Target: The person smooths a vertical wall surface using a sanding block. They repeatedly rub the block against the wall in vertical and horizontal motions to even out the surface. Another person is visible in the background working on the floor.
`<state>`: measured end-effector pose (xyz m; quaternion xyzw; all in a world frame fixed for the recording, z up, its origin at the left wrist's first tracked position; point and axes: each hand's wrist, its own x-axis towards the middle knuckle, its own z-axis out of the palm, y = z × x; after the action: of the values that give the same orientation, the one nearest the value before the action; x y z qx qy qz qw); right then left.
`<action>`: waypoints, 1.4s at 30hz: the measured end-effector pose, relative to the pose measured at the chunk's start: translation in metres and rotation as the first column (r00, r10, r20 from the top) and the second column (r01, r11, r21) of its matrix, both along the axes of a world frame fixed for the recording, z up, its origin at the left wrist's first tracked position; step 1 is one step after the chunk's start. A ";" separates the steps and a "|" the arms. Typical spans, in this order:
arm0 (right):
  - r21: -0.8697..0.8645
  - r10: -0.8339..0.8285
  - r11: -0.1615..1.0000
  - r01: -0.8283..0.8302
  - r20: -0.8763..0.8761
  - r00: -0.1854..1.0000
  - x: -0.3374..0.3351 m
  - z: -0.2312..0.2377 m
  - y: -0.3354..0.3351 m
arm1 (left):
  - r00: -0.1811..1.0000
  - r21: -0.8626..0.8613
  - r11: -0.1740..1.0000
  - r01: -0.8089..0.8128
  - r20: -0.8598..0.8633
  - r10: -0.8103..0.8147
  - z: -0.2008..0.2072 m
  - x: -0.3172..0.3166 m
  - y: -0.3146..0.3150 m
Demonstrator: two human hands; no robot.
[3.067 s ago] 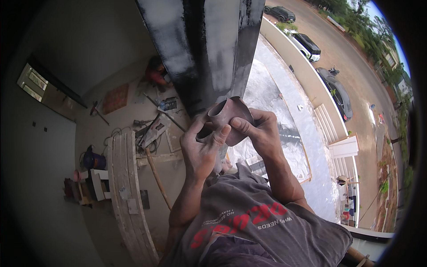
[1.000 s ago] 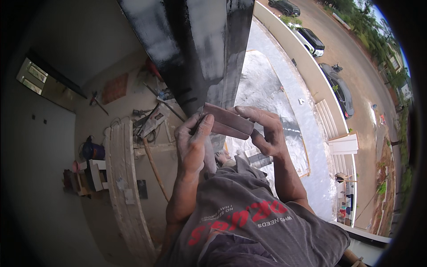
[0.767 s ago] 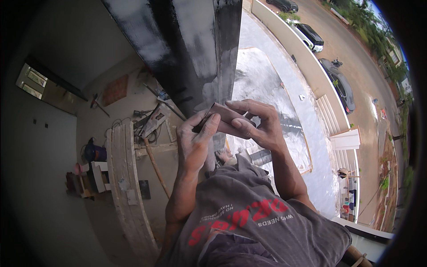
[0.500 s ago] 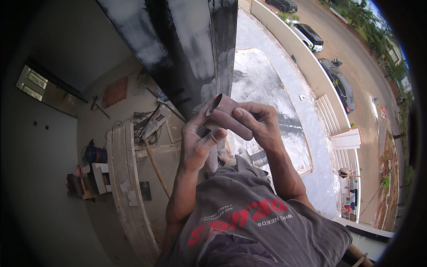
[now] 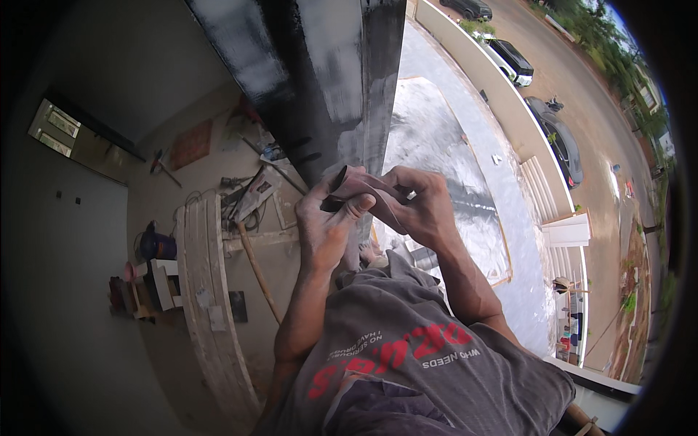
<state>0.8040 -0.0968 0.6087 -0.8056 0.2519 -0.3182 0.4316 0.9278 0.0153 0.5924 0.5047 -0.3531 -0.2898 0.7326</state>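
Observation:
Between my two hands is a curled sheet of sandpaper (image 5: 371,190), brownish and dusty, bent and rolled on itself. My left hand (image 5: 327,218) is closed round its left end, the thumb lying along it. My right hand (image 5: 422,207) pinches the other end, fingers bent inward. Whitish dust coats both hands. Just beyond them rises a broad post or frame (image 5: 338,73) with black and grey-white patchy paint. The sheet looks apart from the post, though their closest edges overlap in view.
A long plank (image 5: 207,291) stands at the left, with a wooden handle (image 5: 258,272) beside it. Tools lie on the floor, among them a hammer (image 5: 166,171) and a dark bucket (image 5: 156,242). Outside on the right, a whitish sheet (image 5: 436,145) covers ground before a low wall (image 5: 502,94).
The sandpaper was a wider, open roll; now it is bent and squeezed tighter. My right hand has turned inward over its end. The view has shifted slightly.

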 end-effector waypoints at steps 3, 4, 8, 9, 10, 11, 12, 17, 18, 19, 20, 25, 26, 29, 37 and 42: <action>0.042 0.004 0.999 -0.004 -0.008 1.000 0.003 -0.006 0.003 | 0.999 -0.002 0.999 -0.039 -0.018 0.039 -0.004 0.001 -0.002; 0.067 0.007 0.998 -0.008 0.012 1.000 0.004 -0.011 0.004 | 0.998 0.028 0.998 -0.053 -0.043 0.055 -0.006 0.002 -0.001; 0.124 0.021 0.992 -0.033 0.092 0.996 0.004 -0.018 0.015 | 0.984 0.086 0.983 -0.161 -0.057 0.166 -0.006 -0.005 -0.003; 0.134 0.023 0.990 -0.035 0.090 0.996 0.003 -0.020 0.015 | 0.983 0.093 0.979 -0.184 0.003 0.184 -0.007 -0.006 -0.003; 0.206 0.043 0.976 -0.067 0.116 0.992 0.001 -0.021 0.013 | 0.978 0.098 0.974 -0.206 0.062 0.201 -0.007 -0.006 -0.002; 0.277 0.062 0.956 -0.100 0.144 0.988 -0.003 -0.022 0.010 | 0.969 0.103 0.968 -0.229 0.123 0.216 -0.008 -0.006 -0.002; 0.345 0.077 0.929 -0.134 0.173 0.982 -0.005 -0.022 0.008 | 0.962 0.077 0.962 -0.261 0.097 0.254 -0.008 -0.007 -0.003; 0.221 0.157 0.957 -0.186 0.145 0.977 -0.009 -0.016 0.001 | 0.919 0.040 0.922 -0.384 0.108 0.378 -0.006 -0.011 -0.004; 0.212 0.136 0.967 -0.143 0.048 0.990 -0.010 -0.015 0.000 | 0.931 0.046 0.934 -0.353 0.112 0.346 -0.006 -0.011 -0.004; 0.200 0.113 0.975 -0.101 -0.049 0.992 -0.011 -0.013 0.000 | 0.942 0.052 0.945 -0.322 0.115 0.314 -0.007 -0.011 -0.003; 0.343 0.089 0.934 -0.102 0.055 0.995 -0.010 -0.010 0.001 | 0.951 0.055 0.955 -0.291 0.120 0.283 -0.007 -0.009 -0.004; 0.414 0.178 0.866 -0.281 0.270 0.946 -0.014 -0.020 -0.014 | 0.957 0.122 0.957 -0.262 0.161 0.241 0.013 -0.002 0.001; 0.421 0.199 0.855 -0.303 0.274 0.941 -0.015 -0.017 -0.015 | 0.950 0.130 0.954 -0.271 0.195 0.244 0.016 -0.001 0.001; 0.413 0.252 0.846 -0.338 0.248 0.935 -0.014 -0.017 -0.015 | 0.963 0.209 0.943 -0.261 0.122 0.239 0.022 0.000 0.003; 0.063 0.262 0.961 -0.270 0.112 0.959 0.000 0.003 -0.008 | 0.858 0.019 0.974 -0.224 0.478 0.188 0.017 0.001 -0.006; -0.097 0.219 0.974 -0.206 0.147 0.965 0.004 0.011 -0.004 | 0.907 0.011 0.983 -0.182 0.387 0.164 0.022 0.007 -0.004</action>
<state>0.8077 -0.1012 0.6194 -0.8172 0.1161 -0.3423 0.4489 0.9345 0.0108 0.6140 0.5979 -0.4371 -0.1272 0.6597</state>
